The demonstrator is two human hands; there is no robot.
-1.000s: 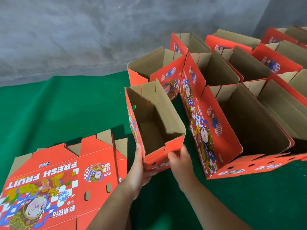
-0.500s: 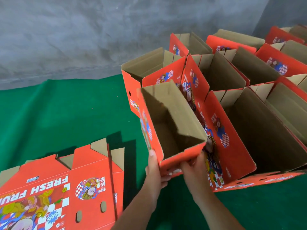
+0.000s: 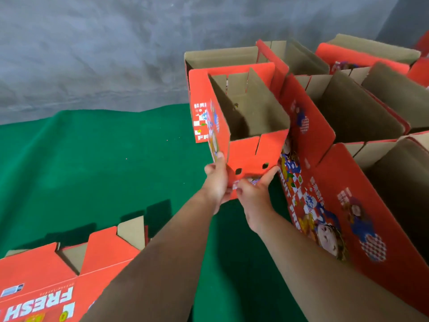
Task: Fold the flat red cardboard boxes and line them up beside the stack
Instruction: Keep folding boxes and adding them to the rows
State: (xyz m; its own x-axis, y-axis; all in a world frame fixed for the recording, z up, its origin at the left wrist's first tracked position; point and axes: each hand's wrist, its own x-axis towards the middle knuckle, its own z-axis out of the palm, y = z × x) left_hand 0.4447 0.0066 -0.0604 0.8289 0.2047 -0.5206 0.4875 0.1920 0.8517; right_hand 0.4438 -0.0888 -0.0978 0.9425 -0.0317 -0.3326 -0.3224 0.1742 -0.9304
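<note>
A folded red box (image 3: 246, 154) with a brown inside is held out ahead of me, open side up, at the left end of the rows of folded boxes (image 3: 348, 117). My left hand (image 3: 217, 182) grips its lower left corner. My right hand (image 3: 254, 194) holds its near bottom edge from below, thumb pressed on the red end panel. The box touches the tall red printed side of a neighbouring folded box (image 3: 308, 173) on its right. The stack of flat red boxes (image 3: 69, 275) lies at the lower left.
Green cloth (image 3: 104, 163) covers the surface between the flat stack and the folded boxes. A grey wall (image 3: 116, 54) rises behind. Folded boxes fill the right side in rows up to the back.
Both hands have carried the folded box forward and to the right, from near the flat stack up against the rows of folded boxes. My arms are now stretched out further.
</note>
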